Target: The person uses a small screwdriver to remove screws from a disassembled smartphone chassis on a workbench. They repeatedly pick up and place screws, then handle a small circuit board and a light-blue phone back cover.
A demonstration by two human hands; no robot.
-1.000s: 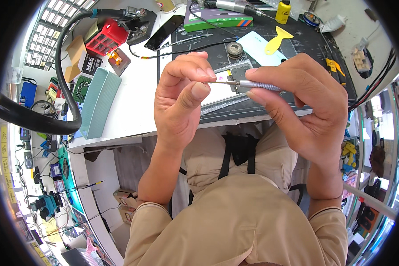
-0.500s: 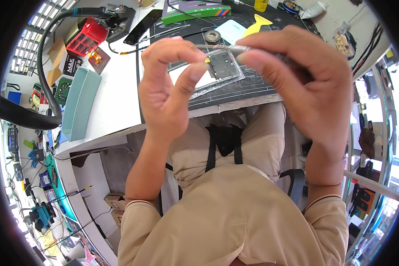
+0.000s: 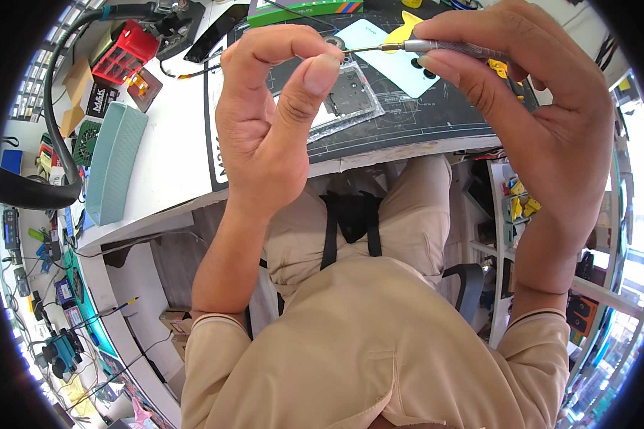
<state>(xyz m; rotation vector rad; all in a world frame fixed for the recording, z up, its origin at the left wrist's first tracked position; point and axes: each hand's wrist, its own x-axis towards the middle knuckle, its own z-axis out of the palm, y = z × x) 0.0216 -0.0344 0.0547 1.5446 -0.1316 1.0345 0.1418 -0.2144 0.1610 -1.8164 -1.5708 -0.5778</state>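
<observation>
Your left hand (image 3: 272,129) raised left of your right hand (image 3: 544,121), both above mat (image 3: 408,125). Screwdriver (image 3: 436,47) in right hand, tip pointing left toward left fingertips. Opened device (image 3: 347,96) on mat, below screwdriver tip. Tray (image 3: 114,161) left of mat on table (image 3: 172,164). Parts box (image 3: 125,53) behind tray. Your lap before table edge.
</observation>
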